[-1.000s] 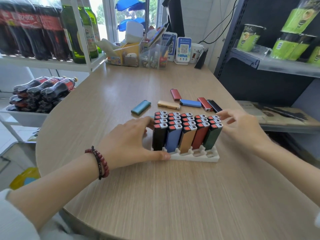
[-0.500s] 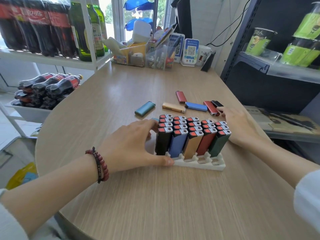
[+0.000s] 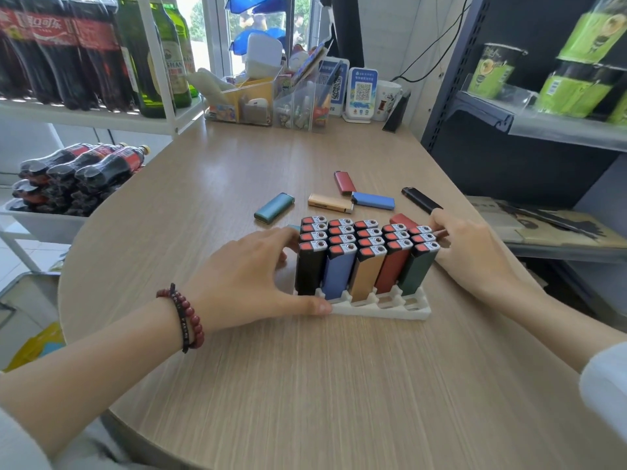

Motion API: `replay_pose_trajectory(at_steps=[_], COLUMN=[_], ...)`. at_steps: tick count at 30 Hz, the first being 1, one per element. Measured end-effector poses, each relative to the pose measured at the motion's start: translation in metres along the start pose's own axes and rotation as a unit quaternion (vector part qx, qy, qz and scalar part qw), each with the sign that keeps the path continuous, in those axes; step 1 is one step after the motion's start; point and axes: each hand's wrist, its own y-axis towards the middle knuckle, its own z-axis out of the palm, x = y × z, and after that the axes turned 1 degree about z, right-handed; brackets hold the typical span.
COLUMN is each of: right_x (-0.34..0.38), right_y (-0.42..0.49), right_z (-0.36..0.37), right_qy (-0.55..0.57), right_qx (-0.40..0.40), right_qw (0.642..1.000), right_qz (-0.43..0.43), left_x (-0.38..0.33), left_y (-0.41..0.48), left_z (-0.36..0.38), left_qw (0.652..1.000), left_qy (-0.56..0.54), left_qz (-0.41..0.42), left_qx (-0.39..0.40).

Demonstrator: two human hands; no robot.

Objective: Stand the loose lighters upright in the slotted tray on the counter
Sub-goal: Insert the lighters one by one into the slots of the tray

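A white slotted tray (image 3: 380,309) sits mid-counter with several rows of lighters standing upright in it. My left hand (image 3: 251,276) grips the tray's left side, thumb at the front corner; a teal sliver (image 3: 293,228) shows behind its fingers. My right hand (image 3: 475,256) is at the tray's right rear, its fingertips on a red lighter (image 3: 402,219) tilted just behind the back row. Lying loose beyond the tray are a teal lighter (image 3: 274,208), a gold one (image 3: 329,203), another red one (image 3: 344,182), a blue one (image 3: 372,200) and a black one (image 3: 420,200).
Clear organizers (image 3: 271,103), a QR-code stand (image 3: 361,95) and a mug (image 3: 386,100) line the counter's far end. A white shelf of bottles and a cola pack (image 3: 78,171) stand left. A dark rack with green cups (image 3: 492,76) stands right.
My right hand took the red lighter that lay beside the black one and brought it behind the tray's back row. My left hand stayed on the tray.
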Motion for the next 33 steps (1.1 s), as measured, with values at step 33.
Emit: replay_pose_trajectory(at_steps=[33], right_x=[0.025], right_y=[-0.021], right_z=[-0.074], right_qy=[0.219], right_qx=[-0.133], right_qw=[0.965], right_qz=[-0.059], left_x=[0.001], left_y=[-0.001], left_z=[0.003], left_qw=[0.999], left_qy=[0.022], left_qz=[0.000], left_qx=[-0.024])
